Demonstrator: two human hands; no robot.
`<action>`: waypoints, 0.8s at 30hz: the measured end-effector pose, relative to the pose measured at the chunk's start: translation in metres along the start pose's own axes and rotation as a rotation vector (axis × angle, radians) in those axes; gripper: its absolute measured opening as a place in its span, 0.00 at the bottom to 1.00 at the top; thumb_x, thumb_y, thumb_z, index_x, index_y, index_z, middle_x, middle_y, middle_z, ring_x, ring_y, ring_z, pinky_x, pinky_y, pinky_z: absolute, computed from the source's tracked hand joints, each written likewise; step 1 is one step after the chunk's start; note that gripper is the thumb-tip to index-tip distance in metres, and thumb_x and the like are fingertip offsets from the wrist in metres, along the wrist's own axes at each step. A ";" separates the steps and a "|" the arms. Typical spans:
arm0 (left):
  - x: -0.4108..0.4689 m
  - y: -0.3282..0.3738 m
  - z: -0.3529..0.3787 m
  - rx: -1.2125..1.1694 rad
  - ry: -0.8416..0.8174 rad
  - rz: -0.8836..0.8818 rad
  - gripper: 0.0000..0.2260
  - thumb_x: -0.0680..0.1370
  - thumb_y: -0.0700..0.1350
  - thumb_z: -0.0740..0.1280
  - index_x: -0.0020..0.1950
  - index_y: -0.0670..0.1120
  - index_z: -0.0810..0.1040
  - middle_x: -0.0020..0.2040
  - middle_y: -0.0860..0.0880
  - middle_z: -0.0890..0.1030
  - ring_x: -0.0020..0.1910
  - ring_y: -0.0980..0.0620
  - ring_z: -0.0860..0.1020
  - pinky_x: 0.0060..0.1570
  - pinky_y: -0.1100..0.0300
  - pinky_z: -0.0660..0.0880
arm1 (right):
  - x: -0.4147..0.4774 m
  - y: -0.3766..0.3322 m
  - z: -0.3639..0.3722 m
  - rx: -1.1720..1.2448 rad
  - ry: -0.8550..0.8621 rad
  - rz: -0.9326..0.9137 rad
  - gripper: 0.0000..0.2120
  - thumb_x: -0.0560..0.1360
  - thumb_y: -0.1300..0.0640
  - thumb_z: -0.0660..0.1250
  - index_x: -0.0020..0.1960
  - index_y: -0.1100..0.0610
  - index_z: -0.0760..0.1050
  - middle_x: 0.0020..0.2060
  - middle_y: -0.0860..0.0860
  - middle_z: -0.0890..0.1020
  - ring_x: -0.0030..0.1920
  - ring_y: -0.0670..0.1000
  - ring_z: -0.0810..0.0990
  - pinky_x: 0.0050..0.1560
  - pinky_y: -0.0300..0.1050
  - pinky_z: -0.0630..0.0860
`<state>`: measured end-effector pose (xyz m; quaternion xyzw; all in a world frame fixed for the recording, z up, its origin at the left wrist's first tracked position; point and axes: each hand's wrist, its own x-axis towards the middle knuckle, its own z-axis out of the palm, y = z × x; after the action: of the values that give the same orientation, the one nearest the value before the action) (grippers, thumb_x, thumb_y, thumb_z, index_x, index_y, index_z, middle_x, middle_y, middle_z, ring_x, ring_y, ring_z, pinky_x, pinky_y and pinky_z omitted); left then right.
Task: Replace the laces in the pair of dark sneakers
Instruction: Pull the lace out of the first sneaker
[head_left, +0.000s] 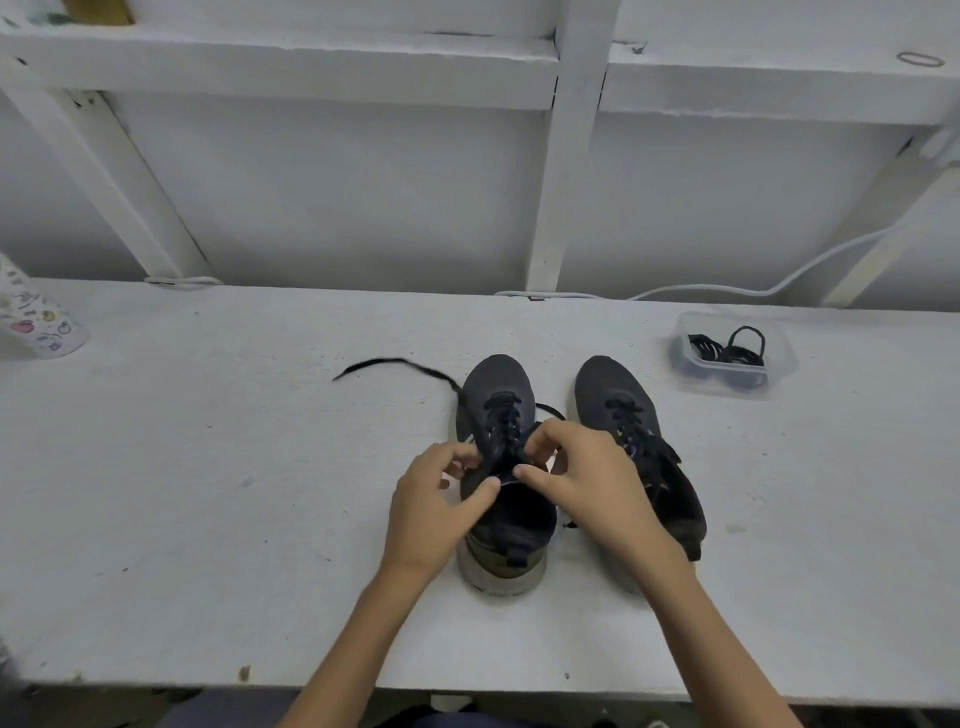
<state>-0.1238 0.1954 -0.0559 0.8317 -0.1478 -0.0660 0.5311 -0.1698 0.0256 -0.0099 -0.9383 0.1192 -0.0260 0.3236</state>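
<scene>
Two dark sneakers stand side by side, toes pointing away, near the middle of a white-painted workbench (208, 467). The left sneaker (501, 415) is the one being worked on: both hands meet over its tongue at the top of the lacing. The left hand (431, 514) pinches narrowly at the left edge of the tongue, thumb pressed to the cloth. The right hand (587, 478) pinches narrowly too, apparently on the lace near the top eyelets, though exactly what its fingers grip cannot be told. One loose end of the black lace (395, 366) trails off to the far left across the bench, blurred; another end shows just right of the shoe. The right sneaker (618, 400) sits laced and untouched, just beside its partner.

Judging from this, a hard tug could drag the light shoe along the bench or snag the lace in an eyelet, since no hand pins the sole. The uppers look like soft knitted mesh over pale, scuffed rubber soles, with a pull tab at the heel. Far right, a clear plastic tub (779, 364) holds coiled black laces (727, 351). A white cable (727, 288) runs along the back wall, and a patterned cup (36, 322) lies at the far left.
</scene>
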 end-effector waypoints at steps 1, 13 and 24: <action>0.002 0.000 0.001 0.016 -0.002 0.017 0.14 0.71 0.44 0.75 0.49 0.61 0.76 0.48 0.60 0.81 0.49 0.60 0.77 0.50 0.64 0.73 | 0.000 -0.001 0.003 -0.001 0.027 0.001 0.06 0.71 0.49 0.71 0.44 0.48 0.76 0.40 0.43 0.81 0.40 0.43 0.78 0.42 0.45 0.76; 0.005 -0.004 0.008 0.026 0.174 0.003 0.08 0.74 0.48 0.73 0.52 0.55 0.80 0.44 0.61 0.82 0.41 0.61 0.80 0.44 0.54 0.80 | -0.007 0.008 0.018 0.148 0.221 0.031 0.05 0.74 0.52 0.70 0.49 0.44 0.81 0.38 0.41 0.81 0.39 0.43 0.78 0.43 0.45 0.77; 0.001 -0.004 0.009 0.089 0.158 -0.015 0.07 0.75 0.49 0.72 0.51 0.56 0.78 0.44 0.60 0.82 0.37 0.60 0.81 0.40 0.70 0.73 | 0.001 0.000 0.033 -0.161 0.334 -0.084 0.06 0.71 0.48 0.70 0.44 0.48 0.75 0.39 0.44 0.77 0.38 0.43 0.73 0.34 0.41 0.72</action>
<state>-0.1243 0.1883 -0.0631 0.8583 -0.1022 0.0024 0.5029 -0.1642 0.0450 -0.0362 -0.9480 0.1336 -0.1854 0.2217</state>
